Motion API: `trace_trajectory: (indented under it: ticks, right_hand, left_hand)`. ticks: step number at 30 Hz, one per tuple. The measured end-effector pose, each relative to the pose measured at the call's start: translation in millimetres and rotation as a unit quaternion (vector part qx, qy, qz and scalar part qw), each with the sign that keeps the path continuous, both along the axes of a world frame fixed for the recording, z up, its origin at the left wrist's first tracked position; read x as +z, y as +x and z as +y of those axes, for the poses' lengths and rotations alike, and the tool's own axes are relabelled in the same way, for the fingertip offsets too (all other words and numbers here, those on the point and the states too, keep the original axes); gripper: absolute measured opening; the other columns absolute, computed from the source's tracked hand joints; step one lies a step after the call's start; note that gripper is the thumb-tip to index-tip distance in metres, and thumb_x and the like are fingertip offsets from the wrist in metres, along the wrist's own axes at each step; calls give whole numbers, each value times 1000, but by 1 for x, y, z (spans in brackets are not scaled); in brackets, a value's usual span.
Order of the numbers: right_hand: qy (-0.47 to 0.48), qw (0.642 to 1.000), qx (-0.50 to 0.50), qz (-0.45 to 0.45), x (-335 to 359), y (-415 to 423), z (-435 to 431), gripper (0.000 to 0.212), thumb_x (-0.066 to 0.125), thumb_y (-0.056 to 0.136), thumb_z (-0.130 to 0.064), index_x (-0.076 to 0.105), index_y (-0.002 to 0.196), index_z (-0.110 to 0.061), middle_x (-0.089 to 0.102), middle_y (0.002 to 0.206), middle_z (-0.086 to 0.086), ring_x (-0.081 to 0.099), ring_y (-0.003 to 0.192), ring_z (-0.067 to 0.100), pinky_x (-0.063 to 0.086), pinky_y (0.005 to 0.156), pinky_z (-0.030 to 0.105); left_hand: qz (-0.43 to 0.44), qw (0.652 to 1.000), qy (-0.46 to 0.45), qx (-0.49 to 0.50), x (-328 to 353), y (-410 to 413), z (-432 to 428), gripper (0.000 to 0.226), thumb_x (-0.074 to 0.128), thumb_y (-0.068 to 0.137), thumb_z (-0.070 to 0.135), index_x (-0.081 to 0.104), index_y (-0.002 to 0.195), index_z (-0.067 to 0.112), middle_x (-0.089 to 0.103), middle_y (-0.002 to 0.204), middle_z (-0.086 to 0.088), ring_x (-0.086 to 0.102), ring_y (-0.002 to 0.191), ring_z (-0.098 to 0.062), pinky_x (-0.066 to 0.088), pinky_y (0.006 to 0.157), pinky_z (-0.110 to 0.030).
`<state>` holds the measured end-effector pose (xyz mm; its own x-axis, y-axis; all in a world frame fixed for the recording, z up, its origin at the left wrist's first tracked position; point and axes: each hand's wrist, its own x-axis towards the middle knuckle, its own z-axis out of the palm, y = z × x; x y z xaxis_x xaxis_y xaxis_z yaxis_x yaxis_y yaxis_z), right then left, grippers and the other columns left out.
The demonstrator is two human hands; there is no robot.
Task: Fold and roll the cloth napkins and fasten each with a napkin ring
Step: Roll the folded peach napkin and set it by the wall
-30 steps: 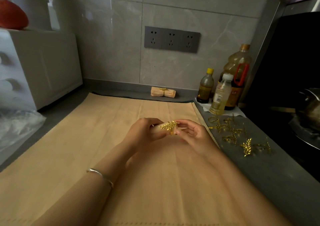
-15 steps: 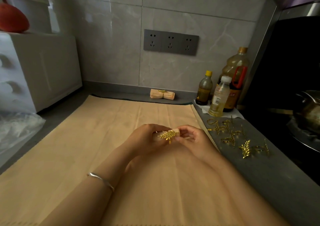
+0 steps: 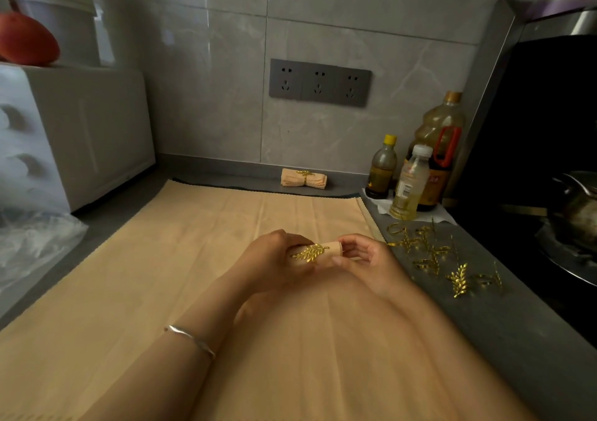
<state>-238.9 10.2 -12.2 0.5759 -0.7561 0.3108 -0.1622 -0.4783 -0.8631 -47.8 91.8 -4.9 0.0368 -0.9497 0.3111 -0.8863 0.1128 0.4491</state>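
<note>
Gripped in the left hand point(image 3: 274, 259) - a small rolled beige cloth napkin point(image 3: 332, 247), fingers curled over its left part and hiding it. Pinched at its right end by the right hand point(image 3: 365, 257), thumb and fingers bent round it. Around the roll, between the two hands, a gold leaf-shaped metal napkin ring point(image 3: 310, 252). All held low over the spread beige cloth point(image 3: 161, 275) on the grey worktop point(image 3: 484, 323).

Curled left hand point(image 3: 274, 261) beside right hand point(image 3: 366, 256)
</note>
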Motion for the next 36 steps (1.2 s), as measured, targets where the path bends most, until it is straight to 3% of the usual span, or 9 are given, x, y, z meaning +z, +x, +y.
trace_trajectory:
  ticks: [7, 13, 18, 21, 28, 33, 36]
  right_hand:
    - [-3, 1000, -4, 25, 7, -11, 0, 31, 70, 79, 2, 60, 93, -23, 65, 92, -3, 60, 82, 0, 49, 76, 11]
    - [-16, 995, -23, 91, 4, -25, -11, 37, 74, 74, 2, 57, 93, -25, 62, 98, -5, 59, 94, 11, 47, 80, 11]
    - [-68, 991, -10, 118, -1, -19, -5, 50, 80, 72, -21, 55, 111, -39, 56, 118, -14, 50, 111, -3, 39, 92, 12]
    - [-129, 983, 1, 131, -4, -7, -1, 55, 80, 71, -32, 57, 121, -37, 53, 118, -16, 49, 112, -4, 39, 96, 16]
    - [-212, 962, -21, 172, -8, 13, -9, 43, 79, 71, -36, 66, 112, -36, 54, 101, -15, 52, 101, 12, 43, 95, 37]
    - [-201, 964, -32, 171, -9, 12, -11, 42, 76, 71, -46, 66, 110, -35, 51, 99, -22, 50, 104, 11, 42, 97, 38]
    - [-209, 963, -37, 167, -8, 12, -9, 43, 76, 71, -46, 67, 112, -33, 54, 101, -17, 51, 104, 12, 42, 97, 37]
  left_hand:
    - [-14, 1000, 5, 0, 6, 3, 2, 45, 70, 78, 42, 60, 121, 31, 63, 111, 8, 51, 87, -5, 49, 83, -25]
    - [5, 997, 78, 24, -3, 17, 1, 71, 73, 65, 60, 46, 129, 41, 56, 120, 13, 54, 102, -10, 49, 91, -27]
    - [28, 996, 88, 14, -4, 17, 1, 69, 74, 67, 56, 45, 128, 41, 55, 121, 13, 55, 98, -9, 50, 89, -28]
    - [30, 997, 65, 4, -5, 14, 1, 64, 75, 69, 51, 49, 127, 41, 54, 122, 14, 56, 96, -9, 49, 88, -26]
    - [17, 999, 40, 5, -9, 15, -2, 52, 74, 71, 48, 58, 119, 34, 63, 110, 14, 59, 85, -9, 51, 80, -28]
    - [7, 1000, 24, 7, -10, 16, -4, 45, 73, 73, 47, 61, 114, 35, 65, 105, 14, 59, 84, -9, 51, 78, -29]
    - [13, 1000, 27, 7, -12, 16, -4, 46, 73, 73, 46, 60, 115, 35, 64, 107, 14, 59, 84, -9, 52, 79, -31]
